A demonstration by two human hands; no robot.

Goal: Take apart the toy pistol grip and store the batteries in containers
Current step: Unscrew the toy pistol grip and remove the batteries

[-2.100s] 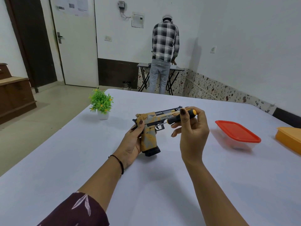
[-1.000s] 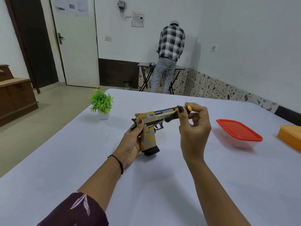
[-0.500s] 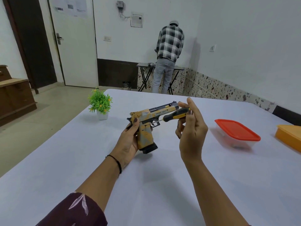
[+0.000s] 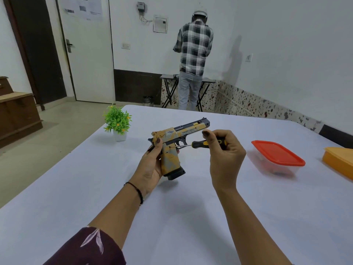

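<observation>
A yellow and grey toy pistol [image 4: 177,142] is held above the white table, barrel pointing right and away. My left hand [image 4: 151,165] grips its handle from the left. A black and yellow screwdriver [image 4: 202,144] lies level in my right hand [image 4: 225,155], its thin tip touching the top of the pistol grip near the trigger. At the right stands a clear container with a red lid [image 4: 278,156], closed. A yellow-orange container [image 4: 339,160] sits at the table's right edge, partly cut off. No batteries are visible.
A small green potted plant [image 4: 117,124] stands on the table [image 4: 95,188] at the far left. A person in a checked shirt [image 4: 193,52] stands with their back to me at a folding table by the far wall. A brown cabinet [image 4: 17,113] stands left, on the floor.
The screwdriver has dropped from beside the slide to the top of the grip, and its tip now touches the pistol. My left hand has tilted the pistol slightly.
</observation>
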